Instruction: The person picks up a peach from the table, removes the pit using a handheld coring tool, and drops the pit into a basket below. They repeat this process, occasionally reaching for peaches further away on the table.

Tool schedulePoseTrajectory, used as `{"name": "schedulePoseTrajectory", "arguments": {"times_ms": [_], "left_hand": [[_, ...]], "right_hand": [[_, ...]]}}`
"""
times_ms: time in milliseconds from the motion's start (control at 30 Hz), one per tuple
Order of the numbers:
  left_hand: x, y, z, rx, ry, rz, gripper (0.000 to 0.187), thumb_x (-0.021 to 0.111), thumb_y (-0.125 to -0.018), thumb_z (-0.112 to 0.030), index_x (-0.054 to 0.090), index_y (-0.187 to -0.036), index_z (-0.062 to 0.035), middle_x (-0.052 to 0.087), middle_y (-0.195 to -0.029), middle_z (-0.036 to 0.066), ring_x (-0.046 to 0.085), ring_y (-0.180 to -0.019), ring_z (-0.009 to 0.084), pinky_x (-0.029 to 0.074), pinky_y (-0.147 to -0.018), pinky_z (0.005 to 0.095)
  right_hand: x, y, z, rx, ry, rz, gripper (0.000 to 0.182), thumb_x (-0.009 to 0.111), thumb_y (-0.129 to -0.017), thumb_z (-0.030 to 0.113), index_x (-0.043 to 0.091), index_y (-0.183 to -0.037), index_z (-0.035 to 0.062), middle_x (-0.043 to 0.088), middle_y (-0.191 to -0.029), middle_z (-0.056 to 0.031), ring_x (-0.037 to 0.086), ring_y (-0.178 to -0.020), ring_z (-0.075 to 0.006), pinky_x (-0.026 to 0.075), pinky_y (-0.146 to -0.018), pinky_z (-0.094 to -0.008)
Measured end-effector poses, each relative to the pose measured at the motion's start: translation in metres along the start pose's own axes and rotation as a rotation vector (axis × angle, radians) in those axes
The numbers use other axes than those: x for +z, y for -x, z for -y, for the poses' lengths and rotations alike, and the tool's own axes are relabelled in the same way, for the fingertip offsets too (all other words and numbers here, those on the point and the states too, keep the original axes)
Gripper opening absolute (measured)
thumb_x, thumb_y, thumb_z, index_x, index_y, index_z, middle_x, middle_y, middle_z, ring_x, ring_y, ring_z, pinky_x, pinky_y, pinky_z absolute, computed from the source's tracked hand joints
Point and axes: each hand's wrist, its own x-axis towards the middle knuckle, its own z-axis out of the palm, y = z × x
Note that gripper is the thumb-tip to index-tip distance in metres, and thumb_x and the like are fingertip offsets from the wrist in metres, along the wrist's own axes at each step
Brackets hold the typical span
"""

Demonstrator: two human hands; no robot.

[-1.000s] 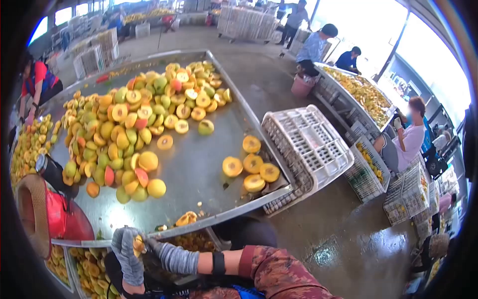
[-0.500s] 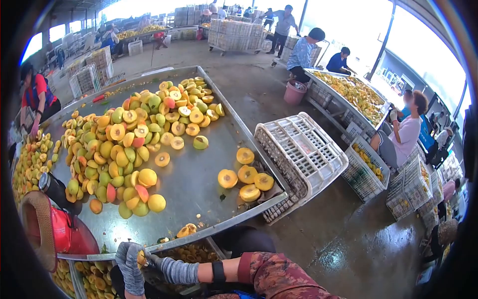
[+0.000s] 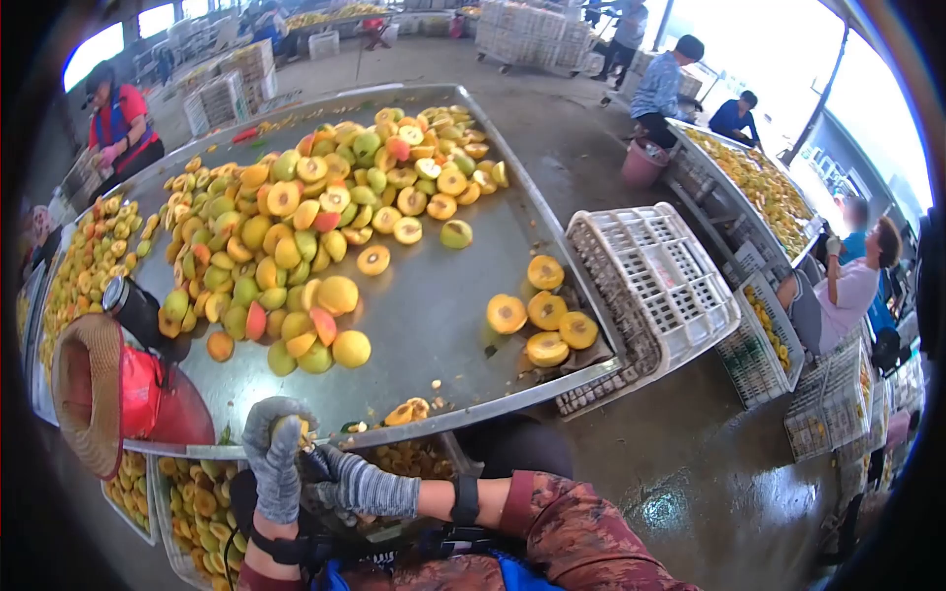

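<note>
A grey knitted glove covers my left hand point(image 3: 273, 443), its fingers wrapped round a piece of yellow fruit point(image 3: 304, 431) at the near edge of the metal table point(image 3: 424, 335). Just right of it, my gloved right hand point(image 3: 345, 480) is closed round something dark, perhaps a tool handle, too hidden to name, and meets the fruit. A large heap of whole and halved fruit point(image 3: 286, 236) lies on the table beyond. Several halves point(image 3: 547, 310) sit apart near the right corner, and fruit scraps point(image 3: 407, 412) lie by the near edge.
A straw hat point(image 3: 89, 394), a red bag point(image 3: 143, 394) and a dark flask point(image 3: 133, 307) are at the left edge. White crates point(image 3: 660, 286) stand right of the table. Fruit-filled crates point(image 3: 197, 512) sit below it. A person in red point(image 3: 123, 123) works at the far left.
The view has shifted, so the table appears higher and further right. Both hands have come up together, showing more of the fruit piece. The person in red has both hands drawn together.
</note>
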Motion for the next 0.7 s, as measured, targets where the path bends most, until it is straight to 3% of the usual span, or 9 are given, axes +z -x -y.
{"name": "schedulePoseTrajectory", "arguments": {"times_ms": [167, 233, 333, 433, 467, 533, 633, 667, 700], "left_hand": [[-0.006, 0.003, 0.008, -0.046, 0.021, 0.031, 0.021, 0.058, -0.080, -0.025, 0.052, -0.082, -0.0040, 0.056, -0.069, 0.006, 0.054, -0.062, 0.0148, 0.045, -0.059, 0.0263], [-0.011, 0.003, 0.010, -0.057, 0.036, 0.110, 0.021, 0.059, -0.079, -0.023, 0.052, -0.080, -0.0038, 0.056, -0.069, 0.006, 0.053, -0.059, 0.0146, 0.045, -0.057, 0.0264], [-0.019, 0.000, 0.004, -0.096, -0.003, 0.214, 0.014, 0.061, -0.077, -0.016, 0.054, -0.078, -0.0037, 0.056, -0.068, 0.005, 0.054, -0.062, 0.0125, 0.045, -0.059, 0.0253], [-0.022, 0.001, 0.002, -0.194, -0.002, 0.246, 0.013, 0.062, -0.076, -0.015, 0.056, -0.077, -0.0031, 0.057, -0.066, 0.004, 0.053, -0.059, 0.0116, 0.044, -0.057, 0.0240], [-0.024, 0.001, 0.003, -0.198, -0.002, 0.241, 0.013, 0.062, -0.076, -0.015, 0.056, -0.077, -0.0031, 0.057, -0.066, 0.004, 0.053, -0.059, 0.0116, 0.044, -0.057, 0.0240], [-0.027, -0.001, 0.005, -0.192, -0.118, 0.278, 0.015, 0.062, -0.075, -0.016, 0.056, -0.076, -0.0023, 0.057, -0.065, 0.004, 0.052, -0.057, 0.0104, 0.043, -0.055, 0.0223], [-0.026, -0.005, -0.003, -0.298, -0.075, 0.302, 0.015, 0.063, -0.074, -0.016, 0.056, -0.074, -0.0018, 0.056, -0.065, 0.003, 0.051, -0.058, 0.0090, 0.042, -0.054, 0.0221], [-0.025, -0.009, -0.004, -0.303, -0.090, 0.327, 0.016, 0.064, -0.074, -0.015, 0.056, -0.074, -0.0016, 0.055, -0.065, 0.002, 0.049, -0.059, 0.0083, 0.041, -0.054, 0.0220], [-0.025, -0.012, -0.005, -0.331, -0.130, 0.334, 0.017, 0.064, -0.074, -0.017, 0.057, -0.074, -0.0021, 0.054, -0.064, 0.001, 0.048, -0.059, 0.0081, 0.040, -0.054, 0.0223]], "right_hand": [[-0.003, 0.016, 0.033, 0.129, 0.331, 0.016, 0.058, 0.057, -0.075, 0.009, 0.029, -0.125, 0.0004, 0.050, -0.109, -0.0156, 0.049, -0.100, -0.0221, 0.040, -0.085, -0.0314], [-0.001, 0.017, 0.036, 0.223, 0.374, 0.023, 0.062, 0.059, -0.073, 0.007, 0.027, -0.126, -0.0001, 0.053, -0.100, -0.0178, 0.054, -0.089, -0.0283, 0.042, -0.085, -0.0337], [-0.004, 0.023, 0.069, 0.413, 0.153, 0.089, 0.062, 0.061, -0.073, 0.009, 0.028, -0.125, 0.0005, 0.053, -0.101, -0.0166, 0.054, -0.089, -0.0264, 0.042, -0.083, -0.0338], [0.004, 0.010, -0.004, 0.279, -0.091, 0.115, 0.062, 0.062, -0.073, 0.010, 0.030, -0.125, 0.0009, 0.054, -0.100, -0.0148, 0.054, -0.090, -0.0238, 0.042, -0.082, -0.0324], [0.006, 0.012, -0.006, 0.283, -0.093, 0.120, 0.062, 0.062, -0.073, 0.010, 0.030, -0.125, 0.0009, 0.054, -0.100, -0.0148, 0.054, -0.090, -0.0238, 0.042, -0.082, -0.0324], [0.007, 0.015, -0.009, 0.085, 0.302, 0.016, 0.060, 0.057, -0.077, 0.012, 0.027, -0.129, 0.0079, 0.057, -0.089, -0.0105, 0.055, -0.073, -0.0149, 0.047, -0.064, -0.0280], [0.008, 0.015, -0.011, 0.149, 0.192, 0.013, 0.061, 0.056, -0.077, 0.011, 0.026, -0.130, 0.0088, 0.058, -0.088, -0.0101, 0.055, -0.066, -0.0141, 0.047, -0.053, -0.0262], [0.007, 0.019, -0.015, 0.035, 0.182, -0.018, 0.062, 0.056, -0.077, 0.010, 0.025, -0.131, 0.0084, 0.057, -0.090, -0.0113, 0.055, -0.062, -0.0152, 0.045, -0.046, -0.0261], [0.005, 0.026, 0.017, 0.077, 0.050, 0.016, 0.061, 0.054, -0.077, 0.009, 0.024, -0.131, 0.0069, 0.056, -0.092, -0.0133, 0.057, -0.068, -0.0178, 0.047, -0.053, -0.0290]]}}
